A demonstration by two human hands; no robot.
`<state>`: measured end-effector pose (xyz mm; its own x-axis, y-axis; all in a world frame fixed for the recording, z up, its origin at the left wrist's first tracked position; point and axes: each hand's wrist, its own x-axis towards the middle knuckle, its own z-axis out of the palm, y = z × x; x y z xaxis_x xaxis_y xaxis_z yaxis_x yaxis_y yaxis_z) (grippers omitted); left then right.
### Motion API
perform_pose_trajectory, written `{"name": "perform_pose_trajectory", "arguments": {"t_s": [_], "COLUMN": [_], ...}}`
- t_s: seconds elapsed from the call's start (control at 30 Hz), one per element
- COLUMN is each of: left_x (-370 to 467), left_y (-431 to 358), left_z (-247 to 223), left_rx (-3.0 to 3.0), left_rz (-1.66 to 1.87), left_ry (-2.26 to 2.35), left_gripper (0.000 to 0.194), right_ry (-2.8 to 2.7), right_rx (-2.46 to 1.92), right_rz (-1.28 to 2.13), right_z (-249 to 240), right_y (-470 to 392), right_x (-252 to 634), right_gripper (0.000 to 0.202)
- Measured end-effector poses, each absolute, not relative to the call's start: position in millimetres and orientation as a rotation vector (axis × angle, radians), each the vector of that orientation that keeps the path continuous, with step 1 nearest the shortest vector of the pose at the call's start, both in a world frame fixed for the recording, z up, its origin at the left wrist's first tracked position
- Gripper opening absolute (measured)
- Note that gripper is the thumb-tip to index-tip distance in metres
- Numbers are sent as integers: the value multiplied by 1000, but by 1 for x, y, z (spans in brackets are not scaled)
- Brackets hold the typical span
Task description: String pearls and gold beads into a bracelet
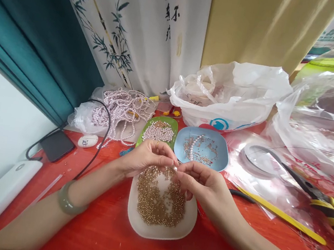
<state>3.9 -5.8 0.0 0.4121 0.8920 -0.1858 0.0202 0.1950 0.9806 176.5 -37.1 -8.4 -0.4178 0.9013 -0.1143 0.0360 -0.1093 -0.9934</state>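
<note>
Above a white dish [158, 232] of small gold beads [156, 208], my two hands meet with their fingertips almost touching. A single white pearl bead [175, 169] shows between them. My right hand [201, 180] has thumb and forefinger closed at the bead's side. My left hand [152, 158] is pinched just above and left of the bead; whatever it grips is too small to make out. Behind the hands lie a green dish [173, 122] with pale pink beads and a blue dish [224, 157] holding a short curved bead strand and many small metal pieces.
Strings of pink beads [125, 106] are heaped at the back left. White plastic bags [254, 92] stand behind the dishes. To the right are a tape roll [251, 163], yellow tweezers [291, 223] and pliers [325, 205]. A cable [107, 132] arcs near my left forearm.
</note>
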Motion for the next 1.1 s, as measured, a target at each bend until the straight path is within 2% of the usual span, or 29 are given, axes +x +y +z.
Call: {"name": "perform_pose_trajectory", "arguments": {"t_s": [0.2, 0.4, 0.53, 0.77, 0.93, 1.1], "left_x": [9, 26, 39, 50, 60, 69], "left_y": [-10, -5, 6, 16, 16, 17], "left_z": [18, 45, 54, 51, 54, 64], "left_rx": [1394, 1572, 1614, 1489, 1475, 1509], "left_rz": [874, 1038, 1137, 1061, 1138, 1191], "left_ry": [1021, 1030, 983, 934, 872, 887], "left_gripper": [8, 8, 9, 28, 15, 10], "right_ry": [-1732, -1989, -1972, -1851, -1768, -1769], "right_rx": [-1126, -1085, -1092, -1056, -965, -927], "right_rz": [1157, 1004, 993, 727, 729, 705], "right_z": [7, 35, 47, 71, 84, 92], "right_y": [-27, -14, -6, 12, 21, 23], "right_x": [191, 201, 206, 217, 217, 211], "right_gripper": [15, 14, 12, 18, 17, 15]}}
